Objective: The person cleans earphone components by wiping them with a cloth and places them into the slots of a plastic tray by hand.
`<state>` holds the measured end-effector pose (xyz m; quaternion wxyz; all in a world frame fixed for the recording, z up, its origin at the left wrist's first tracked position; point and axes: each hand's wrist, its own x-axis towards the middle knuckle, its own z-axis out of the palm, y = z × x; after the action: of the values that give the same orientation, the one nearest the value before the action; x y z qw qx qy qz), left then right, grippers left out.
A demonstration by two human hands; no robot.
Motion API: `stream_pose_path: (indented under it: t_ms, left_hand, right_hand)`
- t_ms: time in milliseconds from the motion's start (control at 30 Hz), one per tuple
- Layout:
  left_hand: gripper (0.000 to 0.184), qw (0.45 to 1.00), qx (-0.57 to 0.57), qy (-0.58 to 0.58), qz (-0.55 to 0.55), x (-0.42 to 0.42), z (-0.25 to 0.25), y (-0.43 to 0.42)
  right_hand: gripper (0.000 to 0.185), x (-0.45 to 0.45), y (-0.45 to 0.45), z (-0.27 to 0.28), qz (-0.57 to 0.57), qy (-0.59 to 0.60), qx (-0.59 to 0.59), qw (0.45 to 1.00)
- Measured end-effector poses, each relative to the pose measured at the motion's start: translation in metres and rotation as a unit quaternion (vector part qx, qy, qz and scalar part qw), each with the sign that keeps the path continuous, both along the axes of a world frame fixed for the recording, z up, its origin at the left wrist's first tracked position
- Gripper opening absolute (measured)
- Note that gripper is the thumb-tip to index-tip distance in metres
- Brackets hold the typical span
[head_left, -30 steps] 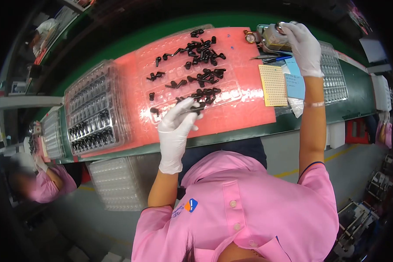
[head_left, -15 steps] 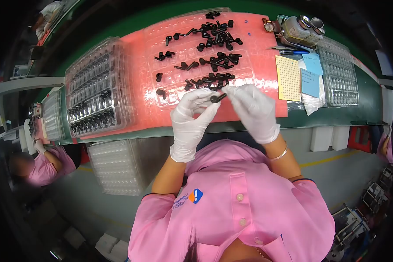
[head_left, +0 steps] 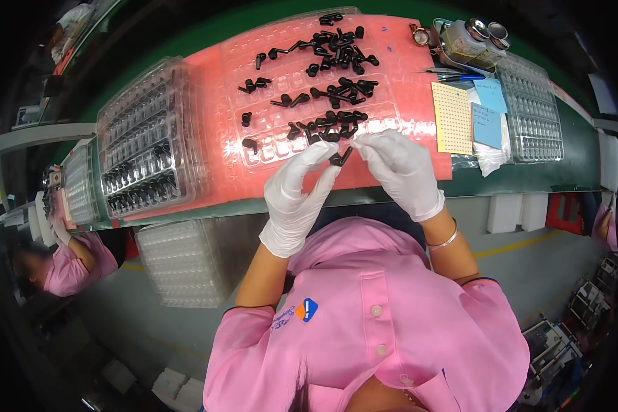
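Note:
My left hand (head_left: 295, 199), in a white glove, pinches a black stemmed earbud (head_left: 338, 159) between thumb and fingers. The earbud's stem points up and to the right. Just beyond that stem is my gloved right hand (head_left: 405, 172), its thumb and fingertips pressed together. Whether anything lies between those fingertips is too small to make out. In front of both hands, many black earbuds (head_left: 336, 51) lie loose in rows on a clear plastic tray (head_left: 275, 123).
A pink mat (head_left: 419, 89) covers the bench under the tray. Stacked clear trays (head_left: 144, 103), partly filled with earbuds, stand left. On the right are a yellow dotted sheet (head_left: 452, 120), blue notes (head_left: 488, 113), lidded jars (head_left: 463, 44), a watch (head_left: 419, 34) and another tray stack (head_left: 529, 113).
My right hand has shifted slightly and its fingers have drawn a little away from the stem. My left hand still holds the earbud, which now tilts more steeply upward.

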<state>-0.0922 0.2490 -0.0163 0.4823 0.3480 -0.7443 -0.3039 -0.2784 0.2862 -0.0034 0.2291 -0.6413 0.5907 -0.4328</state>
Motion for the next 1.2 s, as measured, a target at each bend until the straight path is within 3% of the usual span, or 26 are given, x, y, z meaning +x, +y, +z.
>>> stream_pose_path:
  t_ms: [167,300,400,700,767,933,1033,1133,1200]
  left_hand:
    - [0.053,1.0,0.005,-0.001,-0.001,-0.003,0.0,0.001]
    - [0.055,0.998,-0.032,-0.051,-0.004,0.001,0.001,-0.002]
    - [0.056,0.996,-0.056,-0.067,0.002,0.001,0.002,-0.002]
    - [0.058,0.995,-0.08,-0.055,0.013,-0.002,0.003,0.0]
    - [0.059,0.994,-0.083,-0.062,0.017,-0.002,0.004,0.002]
    - [0.056,0.999,0.049,-0.016,-0.002,-0.004,0.003,0.007]
    - [0.053,0.992,0.122,0.035,-0.012,-0.007,0.003,0.008]
    - [0.042,0.888,0.404,0.21,-0.069,-0.01,0.011,0.008]
    - [0.039,0.863,0.443,0.225,-0.093,-0.007,0.012,0.007]
  right_hand:
    - [0.022,0.016,0.004,0.027,0.031,-0.04,-0.059,0.997]
    - [0.019,0.03,0.016,0.017,0.067,0.085,-0.077,0.991]
    - [0.018,0.021,0.02,0.02,0.05,-0.014,-0.008,0.999]
    - [0.024,0.02,0.015,0.022,-0.006,-0.079,-0.041,0.996]
    - [0.028,0.026,0.015,0.017,0.015,0.033,-0.082,0.996]
    - [0.034,0.03,0.019,0.008,0.04,0.142,-0.129,0.981]
    - [0.034,0.025,0.017,0.011,0.045,0.117,-0.148,0.981]
    - [0.032,0.015,0.014,0.01,0.03,0.1,-0.145,0.984]
    - [0.03,0.006,0.01,0.007,-0.008,0.092,-0.125,0.988]
